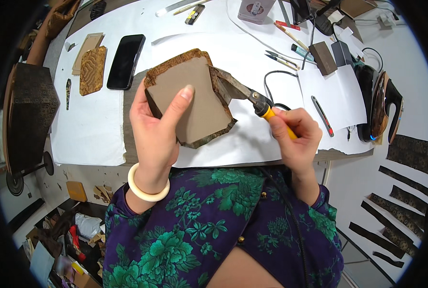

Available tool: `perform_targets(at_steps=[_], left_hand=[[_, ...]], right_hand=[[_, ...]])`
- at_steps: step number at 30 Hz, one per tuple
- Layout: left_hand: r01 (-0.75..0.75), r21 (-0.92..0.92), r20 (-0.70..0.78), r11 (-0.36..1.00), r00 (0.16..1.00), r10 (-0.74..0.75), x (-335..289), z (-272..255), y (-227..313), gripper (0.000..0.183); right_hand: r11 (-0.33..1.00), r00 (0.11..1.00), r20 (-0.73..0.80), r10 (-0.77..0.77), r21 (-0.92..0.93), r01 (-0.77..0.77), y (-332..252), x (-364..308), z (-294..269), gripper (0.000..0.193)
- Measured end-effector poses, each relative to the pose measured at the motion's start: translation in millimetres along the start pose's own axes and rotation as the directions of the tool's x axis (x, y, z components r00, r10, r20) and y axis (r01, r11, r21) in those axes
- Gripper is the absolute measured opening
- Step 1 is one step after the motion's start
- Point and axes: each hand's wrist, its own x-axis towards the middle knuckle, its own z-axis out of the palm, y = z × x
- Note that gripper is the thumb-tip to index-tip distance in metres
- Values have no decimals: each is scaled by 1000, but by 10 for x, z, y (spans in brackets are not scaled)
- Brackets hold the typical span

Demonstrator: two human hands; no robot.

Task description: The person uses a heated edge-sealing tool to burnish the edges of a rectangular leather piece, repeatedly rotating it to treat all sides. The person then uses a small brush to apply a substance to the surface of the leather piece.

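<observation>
A cream bangle (149, 197) accompanies a purple floral garment (214, 222).

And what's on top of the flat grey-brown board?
The left hand has its thumb on the flat grey-brown board; brown patterned material borders it. The surface beneath the thumb is covered.

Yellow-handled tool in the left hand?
No, the right hand grips the yellow-handled tool, while the left hand holds the fabric-edged board.

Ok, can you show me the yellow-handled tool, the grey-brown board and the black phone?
Yellow-handled tool (258, 102): head view, its dark middle.
Grey-brown board (201, 99): head view, its flat face.
Black phone (126, 62): head view, its screen.
</observation>
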Motion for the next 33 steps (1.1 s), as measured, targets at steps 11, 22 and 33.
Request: perform_targets(at_steps=[11,22,33], left_hand=[[356,-208,169,911,930,-326,93,-135,-42,61],[-25,109,89,994,996,16,32,-51,121,67],[267,-122,147,956,957,-248,187,-181,40,64]], right_hand=[[600,834,358,421,579,-552,353,-1,-158,19],[996,996,31,81,43,-82,46,-124,-18,13],[878,959,109,263,385,-285,244,-87,-92,14]])
